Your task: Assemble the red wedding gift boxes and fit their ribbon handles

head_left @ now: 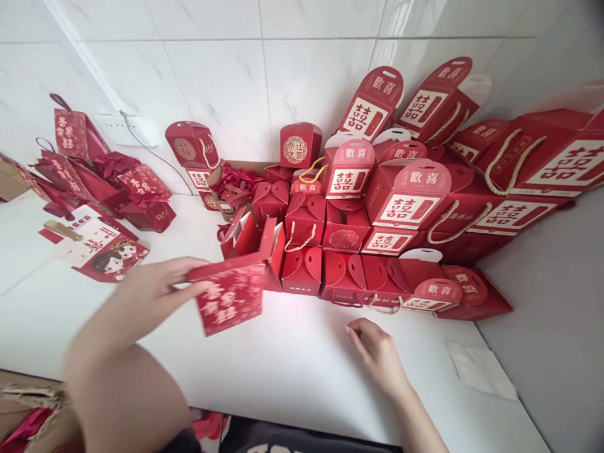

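Note:
My left hand [165,283] is closed on the left edge of a red gift box [231,296] with pale characters and blossom print, held slightly tilted above the white counter. The far right end of that box overlaps the front row of red boxes in view, and I cannot tell whether they touch. Lower right, my right hand [372,349] hovers over or rests on the counter with its fingers loosely curled in and nothing visible in them. Nearest to it is a red box with a cord handle [387,289] in the front row.
Stacked red boxes [401,201] fill the back right corner. At the left lie ribboned red boxes [75,176] and a white-and-red box with cartoon figures [104,245]. A cable [151,151] runs from a wall socket [125,130]. A pale paper [479,368] lies at right.

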`<state>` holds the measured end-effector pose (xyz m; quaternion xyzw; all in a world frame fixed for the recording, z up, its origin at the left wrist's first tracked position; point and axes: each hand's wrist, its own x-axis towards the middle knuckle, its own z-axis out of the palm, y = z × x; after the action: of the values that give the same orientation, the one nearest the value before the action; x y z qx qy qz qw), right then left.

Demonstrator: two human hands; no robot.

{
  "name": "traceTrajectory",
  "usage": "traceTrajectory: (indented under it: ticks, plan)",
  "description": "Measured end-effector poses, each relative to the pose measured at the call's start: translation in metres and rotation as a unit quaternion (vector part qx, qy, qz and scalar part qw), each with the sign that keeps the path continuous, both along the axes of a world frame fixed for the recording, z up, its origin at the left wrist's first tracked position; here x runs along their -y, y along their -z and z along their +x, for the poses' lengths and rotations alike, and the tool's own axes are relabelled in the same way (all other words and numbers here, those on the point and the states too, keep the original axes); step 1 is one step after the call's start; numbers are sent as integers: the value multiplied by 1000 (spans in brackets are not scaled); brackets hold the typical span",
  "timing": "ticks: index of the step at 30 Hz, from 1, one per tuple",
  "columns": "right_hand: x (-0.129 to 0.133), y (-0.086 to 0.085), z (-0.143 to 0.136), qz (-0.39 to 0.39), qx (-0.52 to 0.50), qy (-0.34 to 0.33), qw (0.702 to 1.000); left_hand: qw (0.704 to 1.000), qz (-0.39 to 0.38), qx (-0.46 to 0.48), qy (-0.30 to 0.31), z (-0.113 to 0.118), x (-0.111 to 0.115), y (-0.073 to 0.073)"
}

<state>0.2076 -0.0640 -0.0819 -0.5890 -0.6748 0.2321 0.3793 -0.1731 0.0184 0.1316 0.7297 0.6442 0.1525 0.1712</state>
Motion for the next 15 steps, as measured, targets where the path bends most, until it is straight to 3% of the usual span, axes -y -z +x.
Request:
traceTrajectory:
  ticks: [3, 5, 8, 12, 15]
  plan:
    - [0, -2, -1, 17, 9, -3, 1000, 984, -113, 126, 57, 58, -8, 25]
    - [1, -3, -1, 22, 12, -3, 1000, 970, -130, 191, 75, 73, -9, 38]
    - [1, -4, 1, 23, 13, -1, 1000, 965, -135, 210, 87, 60, -1, 41]
    - [2, -5, 3, 30, 15, 4, 999, 968, -142, 198, 59, 28, 14, 29]
    - [1, -5, 2, 32, 18, 5, 999, 959, -170, 211, 84, 41, 13, 31]
